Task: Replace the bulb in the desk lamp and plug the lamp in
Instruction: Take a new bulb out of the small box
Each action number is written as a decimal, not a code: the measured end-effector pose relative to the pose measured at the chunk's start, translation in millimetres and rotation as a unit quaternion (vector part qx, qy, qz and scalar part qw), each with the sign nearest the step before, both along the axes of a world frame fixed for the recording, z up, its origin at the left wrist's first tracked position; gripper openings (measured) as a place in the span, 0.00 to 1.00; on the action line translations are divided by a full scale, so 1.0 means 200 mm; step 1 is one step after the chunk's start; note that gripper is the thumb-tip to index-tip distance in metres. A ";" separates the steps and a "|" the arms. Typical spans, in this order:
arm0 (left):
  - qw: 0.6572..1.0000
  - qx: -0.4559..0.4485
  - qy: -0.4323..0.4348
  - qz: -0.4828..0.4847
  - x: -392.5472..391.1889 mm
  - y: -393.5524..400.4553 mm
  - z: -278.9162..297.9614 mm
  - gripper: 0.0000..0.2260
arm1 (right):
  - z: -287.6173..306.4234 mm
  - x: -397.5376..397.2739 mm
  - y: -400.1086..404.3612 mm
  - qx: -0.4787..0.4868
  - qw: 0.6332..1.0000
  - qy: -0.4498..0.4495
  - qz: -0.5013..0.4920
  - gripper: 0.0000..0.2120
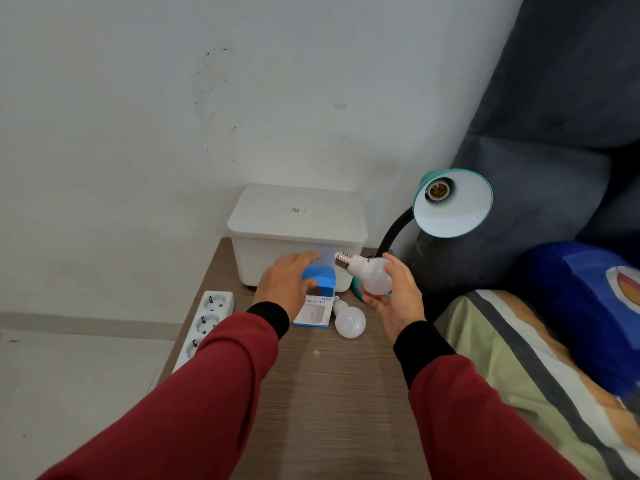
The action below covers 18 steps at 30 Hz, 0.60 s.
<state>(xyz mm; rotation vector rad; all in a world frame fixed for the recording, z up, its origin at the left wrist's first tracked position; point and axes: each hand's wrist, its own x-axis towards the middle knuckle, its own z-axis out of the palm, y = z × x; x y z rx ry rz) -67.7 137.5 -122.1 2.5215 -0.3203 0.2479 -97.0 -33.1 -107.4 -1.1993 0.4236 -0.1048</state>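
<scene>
A wood-grain counter (322, 393) stands against the white wall. At its back sits a white lidded box (298, 233), with the teal lamp base (356, 289) just right of it. In front of the box lies a blue-and-white carton (313, 311), a white bulb (349, 320) touching its right side. A white power strip (204, 323) lies along the left edge

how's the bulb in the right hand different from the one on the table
The held bulb is lifted in the right hand, screw base pointing left; the other bulb lies loose on the table beside the blue box, base pointing away. Both are frosted white with screw bases.
</scene>
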 end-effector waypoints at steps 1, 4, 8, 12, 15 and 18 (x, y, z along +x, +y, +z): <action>1.000 0.005 0.008 -0.005 0.00 0.00 -0.01 0.17 | -0.01 0.00 0.01 0.004 1.000 0.007 -0.002 0.14; 0.999 0.026 0.013 -0.016 0.02 0.00 -0.06 0.15 | -0.02 0.01 0.02 0.013 1.000 0.017 0.012 0.10; 0.998 0.057 0.024 -0.024 0.04 0.01 -0.11 0.16 | -0.06 0.03 0.03 0.018 0.999 0.020 0.023 0.08; 0.998 0.060 0.013 -0.031 0.06 0.01 -0.13 0.15 | -0.08 0.05 0.04 0.013 0.999 0.030 0.031 0.07; 0.997 0.069 0.002 -0.045 0.06 0.01 -0.15 0.17 | -0.08 0.05 0.05 0.018 0.998 0.030 0.043 0.06; 0.995 0.084 -0.013 -0.053 0.06 0.01 -0.18 0.17 | -0.09 0.04 0.05 0.024 0.998 0.018 0.055 0.12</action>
